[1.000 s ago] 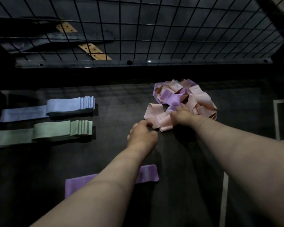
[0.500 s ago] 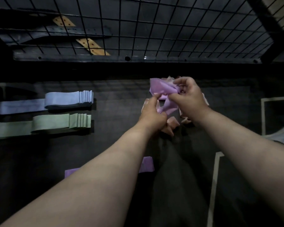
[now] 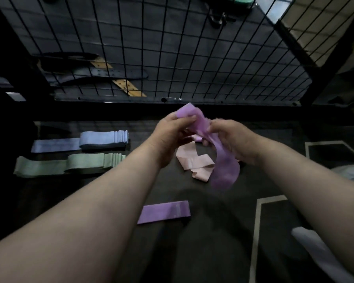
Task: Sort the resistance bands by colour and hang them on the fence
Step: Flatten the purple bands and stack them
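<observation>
The step in hand looks to be freeing one purple resistance band [image 3: 225,170] from the unsorted heap and flattening it so it can join its colour. To do that well, I would draw the band out to its full loop between the two hands, shake out any twist and check that no pink strip is caught in it. I would then lay it square on the single purple band [image 3: 165,211] that lies flat on the dark floor [image 3: 213,252] nearer the person, edges matched as in the blue stack [image 3: 103,137] and the green stack [image 3: 86,162] at the left. A neat pile should be easier to lift as one and hang on the wire fence [image 3: 172,48] beyond. The left hand [image 3: 170,133] is closed, thumb and curled fingers pinching the band's upper end, which sticks up above the knuckles. The right hand [image 3: 231,139] is closed too, fingers wrapped round the band just beside the left hand, and the rest of the loop hangs below it, blurred, in the air above the floor. Neither hand touches anything else that I can make out. The pink bands [image 3: 194,162] lie crumpled on the floor right under the hands, partly hidden by them
</observation>
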The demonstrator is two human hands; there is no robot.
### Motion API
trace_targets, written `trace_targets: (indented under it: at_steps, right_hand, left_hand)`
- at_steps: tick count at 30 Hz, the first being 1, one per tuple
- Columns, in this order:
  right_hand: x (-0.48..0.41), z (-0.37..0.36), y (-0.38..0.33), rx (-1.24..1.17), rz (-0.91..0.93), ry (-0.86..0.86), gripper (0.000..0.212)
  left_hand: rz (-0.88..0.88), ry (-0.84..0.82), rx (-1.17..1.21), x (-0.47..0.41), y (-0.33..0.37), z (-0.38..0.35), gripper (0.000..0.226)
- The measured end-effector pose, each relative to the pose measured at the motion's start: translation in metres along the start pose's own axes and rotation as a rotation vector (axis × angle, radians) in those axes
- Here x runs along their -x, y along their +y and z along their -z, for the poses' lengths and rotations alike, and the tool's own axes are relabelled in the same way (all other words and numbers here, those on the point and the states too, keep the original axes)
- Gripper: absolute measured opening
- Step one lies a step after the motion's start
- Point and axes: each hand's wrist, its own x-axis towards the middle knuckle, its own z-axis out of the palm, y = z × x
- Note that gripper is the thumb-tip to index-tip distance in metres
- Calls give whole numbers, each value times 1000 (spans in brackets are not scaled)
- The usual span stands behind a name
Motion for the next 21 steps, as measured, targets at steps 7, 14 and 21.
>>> trace_targets:
  at_steps: [7,14,21]
  right_hand:
    - [61,-26,-30,236,56,36,21]
    - [111,-54,-59,94,125,187,17]
    - [121,-74,-65,-45,208,155,25]
  left_hand:
    - [-127,159,-301,45,65,-13,10]
    - [-293,150,-537,97,131,-31,11]
    - [-386,155,-659,116,150,-26,10]
